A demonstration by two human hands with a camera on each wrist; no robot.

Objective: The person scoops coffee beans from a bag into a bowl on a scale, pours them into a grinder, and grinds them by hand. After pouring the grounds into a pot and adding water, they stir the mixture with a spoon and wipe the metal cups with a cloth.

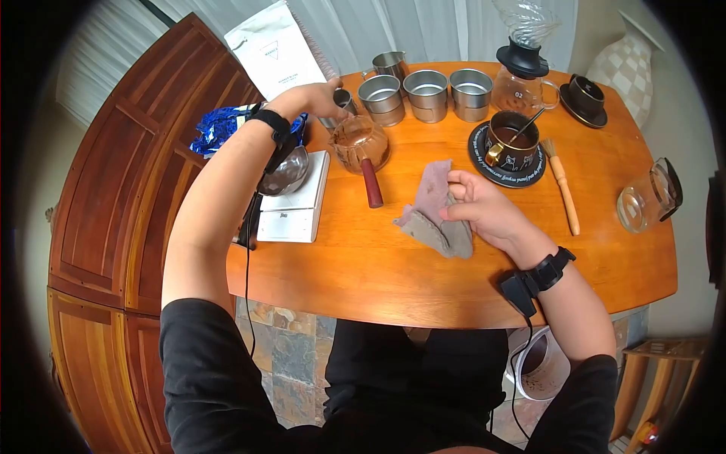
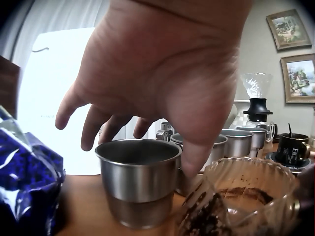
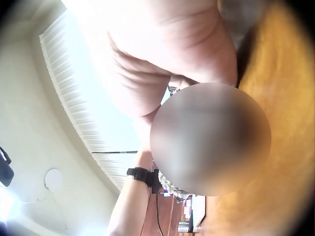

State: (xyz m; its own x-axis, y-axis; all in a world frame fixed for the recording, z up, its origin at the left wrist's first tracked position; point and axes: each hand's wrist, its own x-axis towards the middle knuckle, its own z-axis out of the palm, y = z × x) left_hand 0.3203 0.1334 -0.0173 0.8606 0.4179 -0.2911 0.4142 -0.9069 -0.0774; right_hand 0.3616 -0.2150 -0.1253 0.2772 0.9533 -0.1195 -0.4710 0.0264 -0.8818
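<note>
My left hand [image 1: 316, 100] reaches over a stainless steel cup [image 2: 140, 179] that stands on the table. Its fingers are spread behind the rim, and the thumb comes down at the cup's right side in the left wrist view. Just beside that cup is a ribbed glass pot [image 1: 355, 153] with a dark red handle [image 1: 371, 184] and brown residue inside. Over the table's middle, my right hand [image 1: 490, 212] pinches a folded pink and grey cloth [image 1: 432, 193] between thumb and fingers. In the right wrist view a blurred disc hides what that hand holds.
Several steel cups [image 1: 427, 102] line the back. A glass server [image 1: 516, 94] bears a dripper; a black cup [image 1: 522, 136] with a spoon stands on a saucer. A brush [image 1: 560, 185] and a glass jar [image 1: 639, 208] lie right. At left are a scale [image 1: 286, 225] and blue bag [image 1: 215, 130].
</note>
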